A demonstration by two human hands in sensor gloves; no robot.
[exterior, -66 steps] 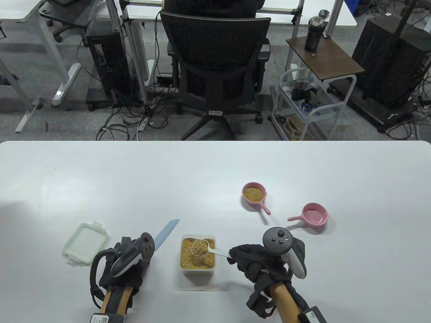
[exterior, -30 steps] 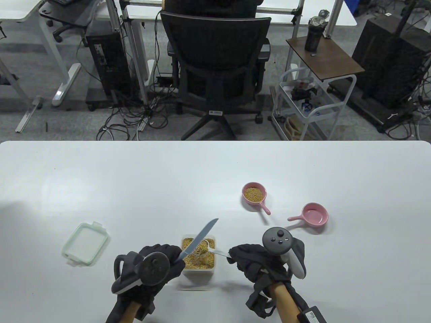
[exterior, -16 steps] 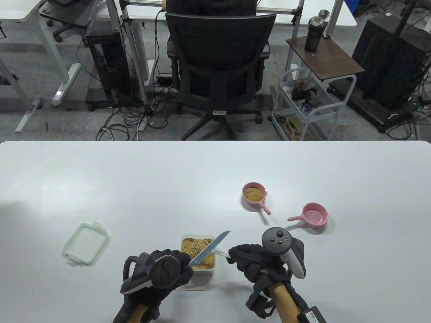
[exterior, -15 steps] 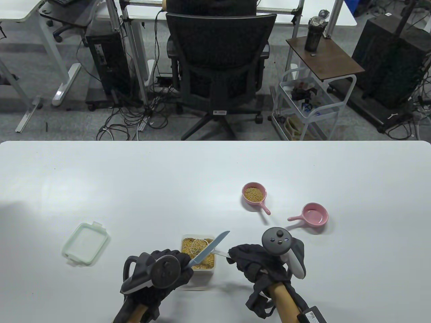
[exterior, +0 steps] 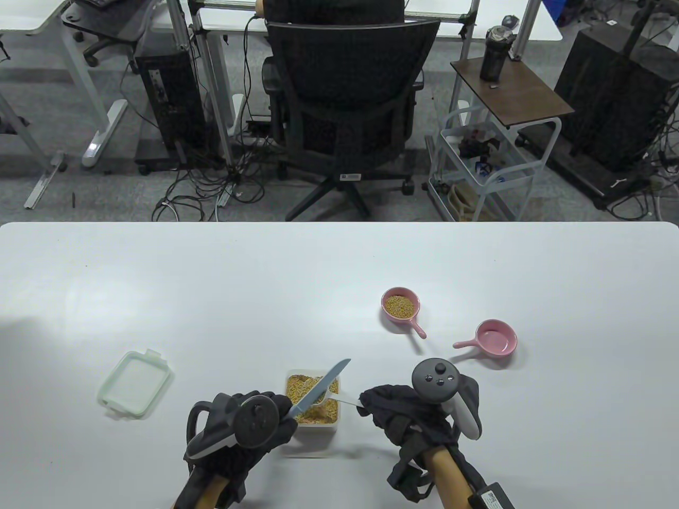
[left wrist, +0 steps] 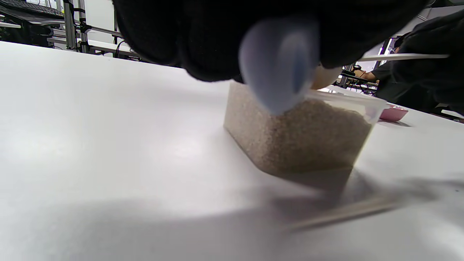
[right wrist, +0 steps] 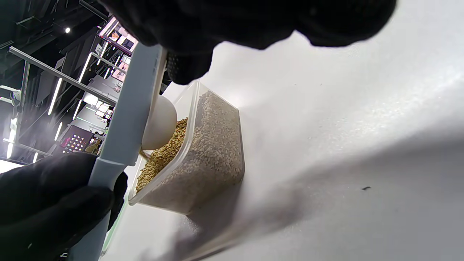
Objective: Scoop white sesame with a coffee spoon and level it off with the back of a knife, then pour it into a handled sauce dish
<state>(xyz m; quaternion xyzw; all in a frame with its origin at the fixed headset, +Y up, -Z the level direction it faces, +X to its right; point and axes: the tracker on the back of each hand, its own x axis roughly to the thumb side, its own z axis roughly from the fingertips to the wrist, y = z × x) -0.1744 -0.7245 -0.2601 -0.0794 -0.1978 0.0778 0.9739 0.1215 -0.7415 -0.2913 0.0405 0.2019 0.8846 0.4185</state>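
Sesame (exterior: 302, 384) is judged loose, easily spilled; spoon (exterior: 339, 398) is pinched by right hand (exterior: 403, 419), knife (exterior: 321, 387) gripped by left hand (exterior: 238, 429).

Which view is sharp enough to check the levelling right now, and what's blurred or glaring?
Table view: sharp, knife across spoon, soft glare on the table. Left wrist view: knife handle end close and out of focus, container fairly clear. Right wrist view: knife and spoon bowl usable, background lights flare.

The knife (left wrist: 279, 65) handle end is a blur in the left wrist view, its blade hidden behind gloved fingers (left wrist: 217, 36).
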